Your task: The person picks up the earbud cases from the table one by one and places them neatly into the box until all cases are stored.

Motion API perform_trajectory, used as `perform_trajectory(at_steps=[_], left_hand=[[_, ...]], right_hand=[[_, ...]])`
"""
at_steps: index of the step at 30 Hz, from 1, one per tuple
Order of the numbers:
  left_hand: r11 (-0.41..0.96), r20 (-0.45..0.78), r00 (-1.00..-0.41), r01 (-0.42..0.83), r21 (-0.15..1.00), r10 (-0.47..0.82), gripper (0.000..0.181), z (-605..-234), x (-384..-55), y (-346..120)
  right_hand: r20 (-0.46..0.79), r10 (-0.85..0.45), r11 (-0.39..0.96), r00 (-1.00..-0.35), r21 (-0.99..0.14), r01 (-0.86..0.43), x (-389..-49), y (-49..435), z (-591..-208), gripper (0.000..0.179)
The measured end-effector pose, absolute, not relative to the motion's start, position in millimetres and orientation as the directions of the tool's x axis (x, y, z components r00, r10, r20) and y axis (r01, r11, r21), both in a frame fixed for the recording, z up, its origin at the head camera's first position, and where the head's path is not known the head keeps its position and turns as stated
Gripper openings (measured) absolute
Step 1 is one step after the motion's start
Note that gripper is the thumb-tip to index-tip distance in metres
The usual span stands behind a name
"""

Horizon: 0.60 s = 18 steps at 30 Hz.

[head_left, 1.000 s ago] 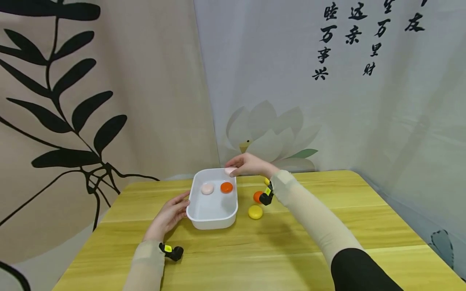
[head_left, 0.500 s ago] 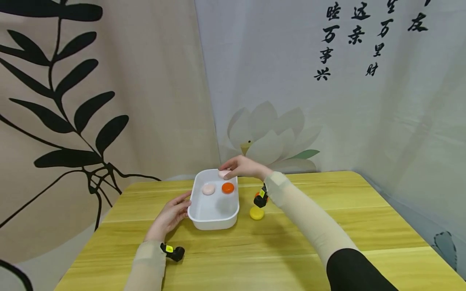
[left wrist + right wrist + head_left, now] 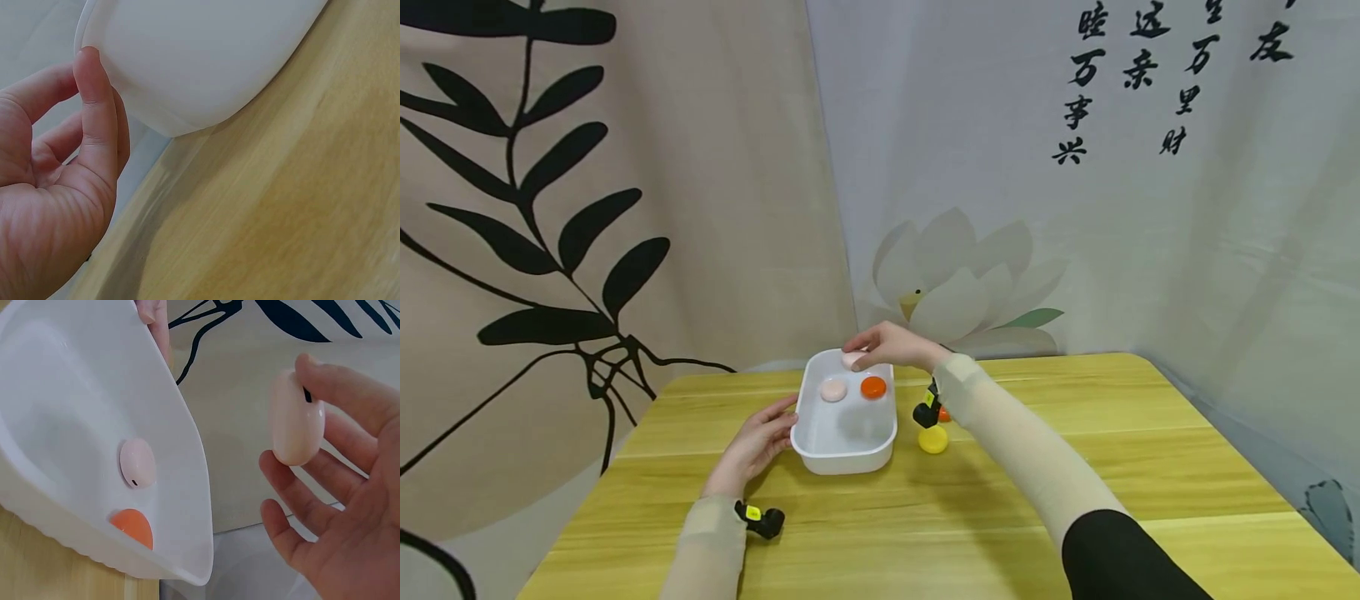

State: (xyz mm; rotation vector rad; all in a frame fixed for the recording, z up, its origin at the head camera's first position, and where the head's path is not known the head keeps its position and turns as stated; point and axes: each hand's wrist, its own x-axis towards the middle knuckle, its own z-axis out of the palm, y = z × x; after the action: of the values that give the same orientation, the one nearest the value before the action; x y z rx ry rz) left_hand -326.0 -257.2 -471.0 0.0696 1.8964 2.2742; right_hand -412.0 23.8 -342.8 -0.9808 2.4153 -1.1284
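A white rectangular tub [image 3: 844,462] with rounded corners stands on the table. My left hand [image 3: 762,437] holds its left side, fingertips right at the rim; in the left wrist view the thumb [image 3: 97,106] stands upright against the edge. Over the tub's far right corner, my right hand [image 3: 895,343] pinches a glossy pale pink rounded disc [image 3: 294,419] between thumb and fingers; it bears a small black mark. Inside the tub lie another pale pink disc [image 3: 833,390] and an orange disc [image 3: 873,387], side by side.
To the tub's right, a yellow disc [image 3: 933,440] lies on the wooden table [image 3: 1000,533], with an orange disc [image 3: 944,414] partly hidden behind the right wrist's black camera [image 3: 927,410]. A printed curtain [image 3: 752,208] hangs behind the table's far edge.
My right hand has moved left with the pink disc, from the tub's right rim to over its far end. The left hand keeps its hold on the tub.
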Motion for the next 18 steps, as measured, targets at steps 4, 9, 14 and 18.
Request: perform_trajectory(at_steps=[4,9,14,18], left_hand=[[-0.167,-0.079,-0.983,-0.108,0.98,0.168,0.055,-470,-325,-257],[-0.17,-0.076,-0.981,-0.107,0.98,0.18,0.056,-469,-324,-257],[-0.188,-0.081,-0.982,-0.114,0.976,0.173,0.055,-469,-324,-257],[-0.195,-0.091,-0.983,-0.122,0.973,0.157,0.054,-469,-324,-258]], right_hand=[[0.028,-0.691,0.449,-0.723,-0.766,-0.459,-412,19,-342,0.041],[0.03,-0.691,0.436,-0.722,-0.78,-0.45,-413,13,-342,0.039],[0.052,-0.694,0.417,-0.718,-0.783,-0.461,-414,4,-344,0.04],[0.055,-0.69,0.413,-0.722,-0.789,-0.455,-416,-2,-349,0.041]])
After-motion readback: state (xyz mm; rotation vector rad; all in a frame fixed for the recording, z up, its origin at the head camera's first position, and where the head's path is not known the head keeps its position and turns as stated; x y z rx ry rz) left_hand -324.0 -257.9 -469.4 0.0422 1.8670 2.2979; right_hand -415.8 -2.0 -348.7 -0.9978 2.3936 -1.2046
